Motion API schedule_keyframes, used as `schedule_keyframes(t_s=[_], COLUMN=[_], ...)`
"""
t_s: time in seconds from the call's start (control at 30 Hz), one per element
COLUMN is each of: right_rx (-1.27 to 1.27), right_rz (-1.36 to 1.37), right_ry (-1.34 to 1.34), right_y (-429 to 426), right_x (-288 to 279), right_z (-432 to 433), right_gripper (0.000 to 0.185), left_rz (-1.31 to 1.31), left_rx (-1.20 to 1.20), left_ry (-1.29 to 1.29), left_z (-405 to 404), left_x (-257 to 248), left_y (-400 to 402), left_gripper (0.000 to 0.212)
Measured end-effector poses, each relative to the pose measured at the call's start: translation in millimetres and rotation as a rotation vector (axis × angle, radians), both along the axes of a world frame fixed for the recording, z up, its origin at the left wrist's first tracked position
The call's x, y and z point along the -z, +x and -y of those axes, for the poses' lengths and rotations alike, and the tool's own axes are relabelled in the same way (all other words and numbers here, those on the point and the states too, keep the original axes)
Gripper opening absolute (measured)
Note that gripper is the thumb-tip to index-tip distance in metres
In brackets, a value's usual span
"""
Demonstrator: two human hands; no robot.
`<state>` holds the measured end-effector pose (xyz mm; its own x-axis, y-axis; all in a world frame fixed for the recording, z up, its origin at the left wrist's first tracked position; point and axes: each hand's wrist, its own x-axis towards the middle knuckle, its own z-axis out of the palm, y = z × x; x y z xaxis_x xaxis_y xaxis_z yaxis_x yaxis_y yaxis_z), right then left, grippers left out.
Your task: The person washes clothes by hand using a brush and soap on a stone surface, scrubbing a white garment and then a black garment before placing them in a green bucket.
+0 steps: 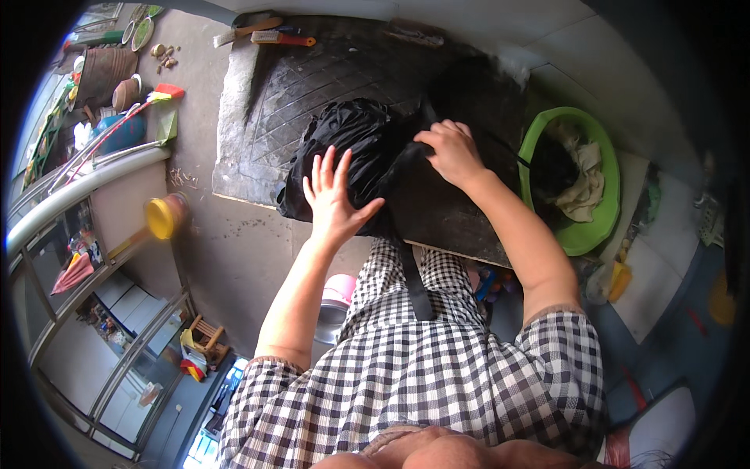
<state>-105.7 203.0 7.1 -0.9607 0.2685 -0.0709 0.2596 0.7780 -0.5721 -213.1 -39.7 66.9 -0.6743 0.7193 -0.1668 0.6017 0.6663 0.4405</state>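
A bunched heap of black fabric (351,129), wrinkled and slightly shiny, lies on a dark stone washing slab (281,135) with criss-cross grooves. My left hand (333,199) is spread over the near side of the heap, fingers apart; whether it presses on the fabric I cannot tell. To the right, the curled fingers of my right hand (451,149) grip a dark stretch of the same fabric. From the heap a black strap (417,287) hangs down over my checked clothing. More dark material beyond my right hand blends into the slab, so its outline is unclear.
Brushes (281,38) lie at the slab's far left corner. On the right stands a green plastic basin (612,176) holding black and pale cloth. A metal basin (331,322) is by my legs. A railing (88,193) and flowerpots (105,76) are at left.
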Motion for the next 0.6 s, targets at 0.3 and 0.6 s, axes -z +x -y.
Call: schedule_keyframes(t_s=[0.3, 0.6], right_rx=[0.081, 0.215], right_rz=[0.132, -0.473], right_ry=[-0.001, -0.521], right_y=[34, 16], right_x=[-49, -56], right_z=[58, 54], right_gripper=[0.084, 0.1], left_rz=[0.193, 0.589], left_rx=[0.03, 0.218], left_ry=[-0.076, 0.777], left_z=[-6, -102], left_x=[25, -143], left_y=[16, 35], left_gripper=[0.033, 0.023])
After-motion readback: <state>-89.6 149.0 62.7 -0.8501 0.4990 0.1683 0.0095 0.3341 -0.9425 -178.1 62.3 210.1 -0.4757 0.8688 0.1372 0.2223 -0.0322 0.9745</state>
